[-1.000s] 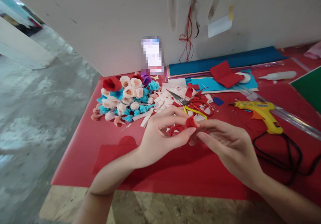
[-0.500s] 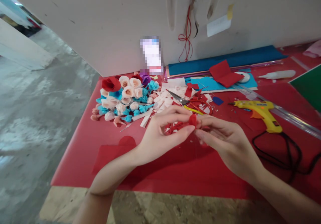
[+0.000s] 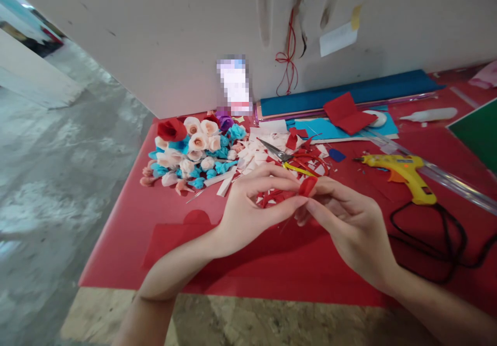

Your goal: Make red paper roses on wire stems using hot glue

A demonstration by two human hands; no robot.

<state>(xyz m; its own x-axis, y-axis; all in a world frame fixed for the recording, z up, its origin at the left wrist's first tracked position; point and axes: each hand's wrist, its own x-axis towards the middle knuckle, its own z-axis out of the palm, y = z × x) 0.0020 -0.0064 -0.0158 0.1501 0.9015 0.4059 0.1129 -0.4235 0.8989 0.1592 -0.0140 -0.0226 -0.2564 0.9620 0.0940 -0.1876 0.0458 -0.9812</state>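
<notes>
Head-worn view over the desk [image 3: 132, 216]
Close behind the desk's near edge, facing forward and down past the hands [image 3: 246, 214].

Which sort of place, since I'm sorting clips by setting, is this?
Probably a craft workspace: artificial flowers heaped on a red-topped table, scissors among paper-like scraps, and a yellow glue gun lying to their right.

Left grip [image 3: 252, 209], right grip [image 3: 353, 224] pinching red piece [image 3: 308, 186], probably paper.

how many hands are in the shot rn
2: the left hand and the right hand, meeting at a small red piece above the red table. No others show.
</notes>
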